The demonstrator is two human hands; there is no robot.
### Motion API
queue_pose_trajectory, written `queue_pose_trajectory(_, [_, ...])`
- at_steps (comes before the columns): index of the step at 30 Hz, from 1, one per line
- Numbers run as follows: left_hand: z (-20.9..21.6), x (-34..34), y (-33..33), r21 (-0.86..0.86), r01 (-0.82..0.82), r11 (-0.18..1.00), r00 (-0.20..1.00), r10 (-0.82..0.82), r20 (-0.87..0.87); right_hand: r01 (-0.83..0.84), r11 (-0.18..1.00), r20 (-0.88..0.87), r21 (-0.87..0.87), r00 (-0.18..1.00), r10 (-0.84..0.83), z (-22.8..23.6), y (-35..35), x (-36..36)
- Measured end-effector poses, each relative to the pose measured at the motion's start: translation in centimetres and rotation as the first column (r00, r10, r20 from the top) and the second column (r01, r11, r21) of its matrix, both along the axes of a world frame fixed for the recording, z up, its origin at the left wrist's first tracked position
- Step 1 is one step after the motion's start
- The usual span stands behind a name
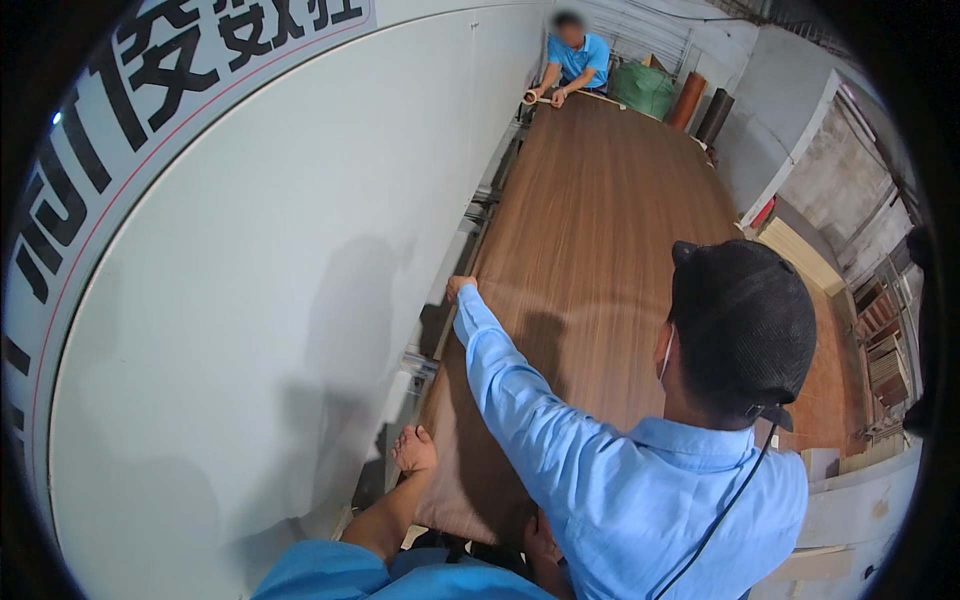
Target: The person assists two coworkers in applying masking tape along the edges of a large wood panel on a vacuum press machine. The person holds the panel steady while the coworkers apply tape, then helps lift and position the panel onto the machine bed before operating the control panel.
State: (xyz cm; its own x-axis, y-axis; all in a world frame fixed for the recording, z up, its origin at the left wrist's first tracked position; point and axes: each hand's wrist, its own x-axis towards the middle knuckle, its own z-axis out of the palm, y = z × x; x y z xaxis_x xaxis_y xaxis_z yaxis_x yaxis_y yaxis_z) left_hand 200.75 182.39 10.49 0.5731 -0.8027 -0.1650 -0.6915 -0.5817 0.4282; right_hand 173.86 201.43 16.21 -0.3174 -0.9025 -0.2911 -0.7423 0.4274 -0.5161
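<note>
A long brown wood-grain sheet (600, 200) stretches away from me over a bench. My left hand (415, 450) is closed at its near left edge, thumb side up. Low in the picture, my right hand (543, 540) is by the near end of the sheet; a co-worker's body partly covers it and its fingers are hard to make out. That co-worker (660, 470), in a light blue shirt and black cap, leans over from the right and holds the left edge farther along with one hand (461, 287).
At the far end another person (580, 60) handles a roll of tape (531, 97). A large white machine panel (270, 280) rises along the left. Beyond stand a green sack (643, 90) and upright rolls (688, 100). Boards (800, 255) and stacked pieces (885, 340) lie right.
</note>
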Motion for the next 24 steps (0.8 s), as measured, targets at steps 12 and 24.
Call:
queue_pose_trajectory(12, [-1.2,-2.2,-1.4,-0.018,-0.201,0.979,0.973,0.197,-0.118,0.037,0.999,-0.009,-0.008,0.999,-0.037,-1.4,0.9,-0.8])
queue_pose_trajectory(24, [-0.1,-2.7,-1.1,-0.001,-0.173,0.985,0.969,0.170,-0.177,0.024,0.999,-0.002,0.021,1.000,-0.024,-1.0,1.8,-1.1])
